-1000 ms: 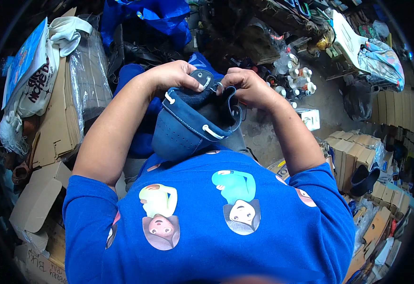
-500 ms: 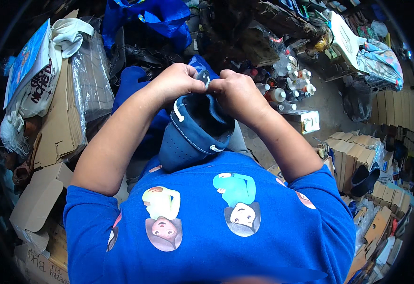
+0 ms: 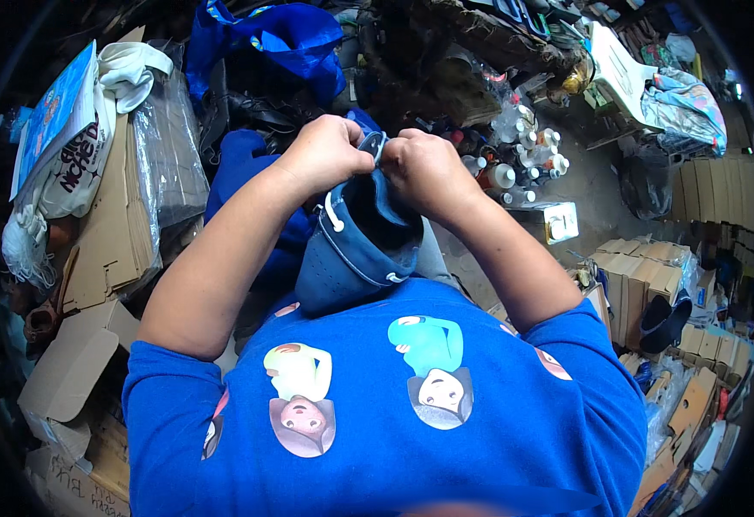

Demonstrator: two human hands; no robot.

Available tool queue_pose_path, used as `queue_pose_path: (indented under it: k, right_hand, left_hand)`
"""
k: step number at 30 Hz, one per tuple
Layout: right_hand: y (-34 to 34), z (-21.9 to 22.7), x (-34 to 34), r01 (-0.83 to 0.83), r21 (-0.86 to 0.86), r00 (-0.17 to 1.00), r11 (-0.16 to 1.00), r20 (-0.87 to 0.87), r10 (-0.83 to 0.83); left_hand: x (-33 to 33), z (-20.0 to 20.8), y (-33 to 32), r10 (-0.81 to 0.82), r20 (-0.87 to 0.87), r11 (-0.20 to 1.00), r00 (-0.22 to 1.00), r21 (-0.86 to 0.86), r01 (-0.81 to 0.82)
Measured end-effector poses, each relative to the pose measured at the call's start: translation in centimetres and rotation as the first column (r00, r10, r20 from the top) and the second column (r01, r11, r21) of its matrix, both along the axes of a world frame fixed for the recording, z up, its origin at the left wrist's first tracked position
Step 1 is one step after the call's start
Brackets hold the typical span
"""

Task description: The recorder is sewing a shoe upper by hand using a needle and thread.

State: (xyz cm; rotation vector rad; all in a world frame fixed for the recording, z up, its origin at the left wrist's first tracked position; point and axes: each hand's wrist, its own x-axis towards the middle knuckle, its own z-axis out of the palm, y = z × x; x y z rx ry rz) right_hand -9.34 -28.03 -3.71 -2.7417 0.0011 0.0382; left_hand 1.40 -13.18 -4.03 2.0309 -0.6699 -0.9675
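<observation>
A dark blue shoe upper with white stitching, small perforations and white cord showing at its sides stands upright against my shirt front. Its opening faces up, with a dark inside. My left hand pinches the far rim of the upper between thumb and fingers. Right beside it, my right hand has its fingers curled round the same rim. A small greyish rounded piece shows between the two hands; what it is I cannot make out. The fingertips of my right hand are partly hidden.
Flattened cardboard and an open carton are at my left. A blue bag lies beyond my hands. Several bottles stand far right, near a white box. Stacked boxes and a dark shoe are at right.
My hands stay on the rim of the upper. The upper has tilted slightly, and the greyish piece between my fingers shows more upright. The view has shifted a little.
</observation>
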Motion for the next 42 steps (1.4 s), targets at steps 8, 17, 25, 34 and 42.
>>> queue_pose_path:
  k: [8,17,25,34,42]
  right_hand:
    - [-1.4,-0.1,-0.6,0.259,0.862,0.949,0.436,-0.144,-0.279]
    - [-1.0,-0.9,-2.3,0.238,0.63,0.966,0.739,-0.077,-0.246]
    - [-2.0,-2.7,-2.1,0.105,0.54,0.982,0.835,0.079,-0.174]
    - [-2.7,-2.8,-1.5,0.135,0.701,0.99,0.7,-0.071,-0.12]
    - [-3.4,-2.8,-0.7,-0.033,0.653,0.996,0.757,0.08,-0.025]
  left_hand:
    - [-2.7,5.0,0.4,0.041,0.749,0.978,0.662,-0.165,0.126]
    - [-4.9,1.6,1.5,0.081,0.826,0.944,0.557,-0.243,0.223]
    - [-5.0,1.1,1.4,0.084,0.757,0.931,0.649,-0.291,0.219]
    - [-4.5,1.5,1.5,0.073,0.684,0.931,0.726,-0.308,0.197]
    - [-4.1,1.4,1.5,0.094,0.641,0.93,0.761,-0.329,0.162]
